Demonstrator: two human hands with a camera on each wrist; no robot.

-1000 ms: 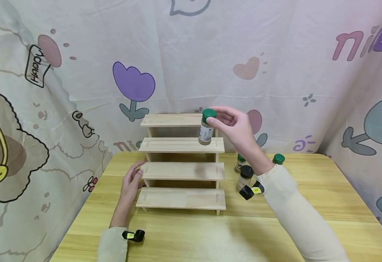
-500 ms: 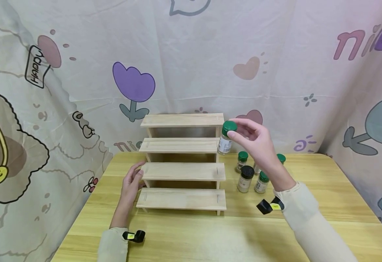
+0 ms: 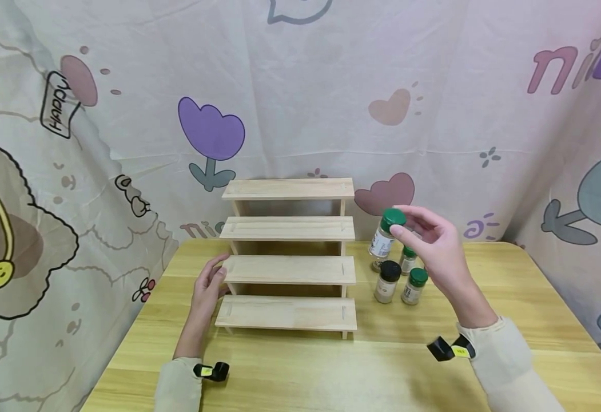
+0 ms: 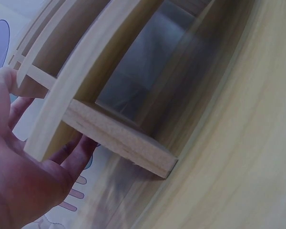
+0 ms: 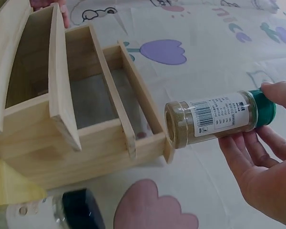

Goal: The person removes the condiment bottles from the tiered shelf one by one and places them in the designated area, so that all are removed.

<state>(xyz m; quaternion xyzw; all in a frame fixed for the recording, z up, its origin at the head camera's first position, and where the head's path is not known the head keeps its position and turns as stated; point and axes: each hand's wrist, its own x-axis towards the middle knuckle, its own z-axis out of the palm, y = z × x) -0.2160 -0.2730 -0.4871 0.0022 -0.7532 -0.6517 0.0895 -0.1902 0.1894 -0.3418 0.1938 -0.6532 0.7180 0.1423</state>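
Note:
A spice jar (image 3: 381, 244) with a green lid and a white label is pinched by its lid between the thumb and fingers of my right hand (image 3: 436, 246). The jar hangs right of the wooden tiered shelf (image 3: 290, 269), above the table. In the right wrist view the label's barcode and the brownish contents of the spice jar (image 5: 217, 117) show. My left hand (image 3: 207, 289) grips the left end of the shelf, thumb and fingers on either side of a board end; the left wrist view shows this hand (image 4: 33, 176) close up.
Below the held jar stand a black-lidded jar (image 3: 387, 283) and a green-lidded jar (image 3: 414, 287). Another green-lidded jar (image 3: 408, 261) is behind them, and one more is mostly hidden. A printed cloth (image 3: 300, 103) hangs behind the wooden table (image 3: 300, 372).
My right hand has carried the spice jar from in front of the upper tiers rightward and down, over the other jars. My left hand has stayed on the shelf.

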